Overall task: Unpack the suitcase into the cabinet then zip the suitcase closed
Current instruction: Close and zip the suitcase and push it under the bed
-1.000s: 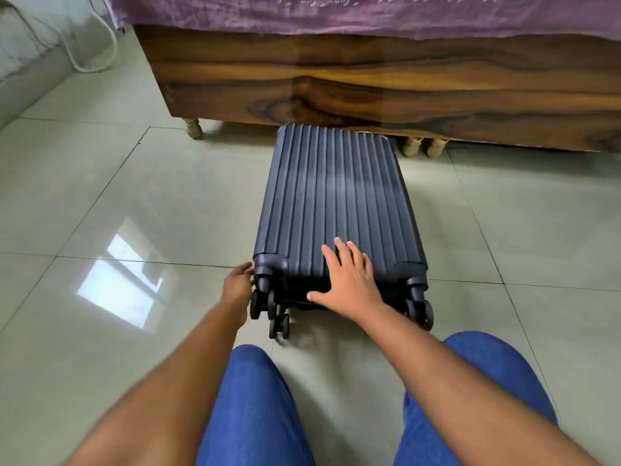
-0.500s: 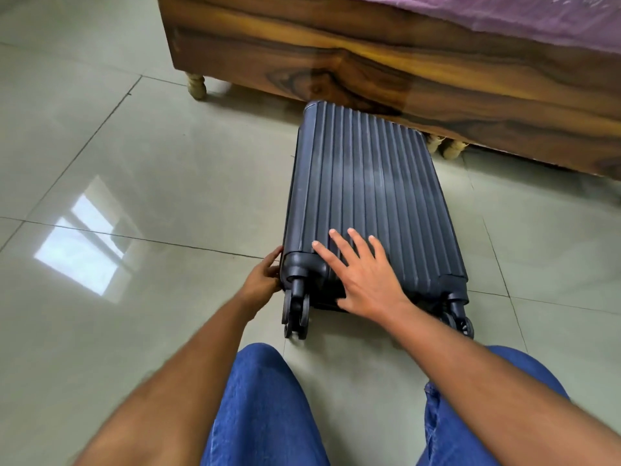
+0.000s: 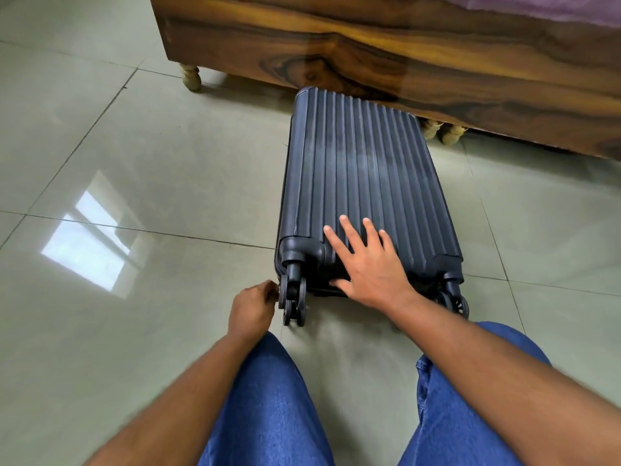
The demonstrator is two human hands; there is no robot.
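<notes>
Pretty much at the start here, or right at the end: the suitcase [image 3: 366,183] lies flat and closed on the floor [image 3: 134,146], far end just under the bed frame [image 3: 369,52], wheels toward the person. No cabinet in view, so I can't tell if anything's unpacked. Right hand [image 3: 369,267] lies flat, fingers spread, on the ribbed dark-blue shell. Left hand [image 3: 252,309] is curled at the near left wheel corner (maybe on a zip pull, can't tell).
</notes>
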